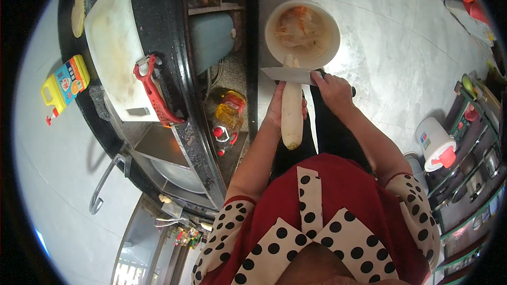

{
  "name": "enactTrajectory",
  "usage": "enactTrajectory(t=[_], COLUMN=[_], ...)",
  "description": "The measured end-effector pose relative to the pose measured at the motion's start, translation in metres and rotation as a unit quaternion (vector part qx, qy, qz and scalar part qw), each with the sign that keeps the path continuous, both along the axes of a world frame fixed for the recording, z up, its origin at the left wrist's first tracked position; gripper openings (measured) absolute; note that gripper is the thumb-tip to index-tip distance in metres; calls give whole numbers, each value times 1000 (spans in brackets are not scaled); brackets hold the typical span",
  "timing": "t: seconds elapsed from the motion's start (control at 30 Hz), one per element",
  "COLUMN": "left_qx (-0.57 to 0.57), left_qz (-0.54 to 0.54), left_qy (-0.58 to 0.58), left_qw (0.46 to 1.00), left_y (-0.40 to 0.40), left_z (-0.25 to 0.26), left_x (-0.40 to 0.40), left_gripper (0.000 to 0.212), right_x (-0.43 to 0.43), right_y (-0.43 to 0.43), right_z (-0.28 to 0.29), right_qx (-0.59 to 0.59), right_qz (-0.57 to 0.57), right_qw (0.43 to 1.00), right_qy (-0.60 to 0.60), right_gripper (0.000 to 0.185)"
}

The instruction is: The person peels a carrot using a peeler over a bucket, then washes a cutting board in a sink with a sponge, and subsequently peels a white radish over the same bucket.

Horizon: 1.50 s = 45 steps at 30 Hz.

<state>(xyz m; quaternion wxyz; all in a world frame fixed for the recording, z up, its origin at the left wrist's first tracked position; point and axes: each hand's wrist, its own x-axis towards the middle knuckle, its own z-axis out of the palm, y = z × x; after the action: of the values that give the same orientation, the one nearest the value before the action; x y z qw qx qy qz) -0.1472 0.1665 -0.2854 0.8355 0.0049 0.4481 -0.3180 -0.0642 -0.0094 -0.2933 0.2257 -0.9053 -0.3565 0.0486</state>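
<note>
My left hand (277, 107) grips a long white radish (292, 114) from beneath, its fingers wrapped round to the far side. In my right hand (336, 94) is a kitchen knife (291, 75) with a dark handle. The blade lies crosswise over the radish near its far end; whether it cuts into the skin I cannot tell. That far end reaches the near rim of a white bucket (334, 47) on the floor. Inside the bucket are wet-looking scraps (297, 27), pale and orange.
On the dark counter (162, 16) at left lie a white cutting board (115, 47) and a red peeler (152, 87). Beside them are a sink (158, 146) and faucet (107, 182). Oil bottles (229, 114) stand in the cabinet below. A metal rack (467, 174) is at right.
</note>
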Motion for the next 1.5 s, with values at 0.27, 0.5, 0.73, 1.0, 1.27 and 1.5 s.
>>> enactTrajectory(t=[0.27,0.5,0.73,1.0,1.27,1.5], left_qx=[-3,25,-37,-3,-10,35], left_qz=[-7,-7,5,-1,-2,5], left_qy=[33,-22,-30,-120,-4,24], left_qw=[999,999,999,993,1000,999], left_y=[-10,3,7,-4,18,38], left_z=[18,1,1,10,-8,17], left_x=[4,-10,-16,-11,-39,-51], left_gripper=[63,66,67,69,66,57], right_x=[5,1,-6,4,1,18], right_y=[-19,-1,1,-40,-16,-17], right_z=[-48,-1,-10,-51,-37,-41], right_qx=[-197,-53,-17,-245,-108,-175], right_qz=[-102,-120,-70,-115,-98,-30], right_qw=[964,988,997,953,981,983], right_qy=[145,80,18,134,124,39], right_gripper=[25,24,28,31,20,13])
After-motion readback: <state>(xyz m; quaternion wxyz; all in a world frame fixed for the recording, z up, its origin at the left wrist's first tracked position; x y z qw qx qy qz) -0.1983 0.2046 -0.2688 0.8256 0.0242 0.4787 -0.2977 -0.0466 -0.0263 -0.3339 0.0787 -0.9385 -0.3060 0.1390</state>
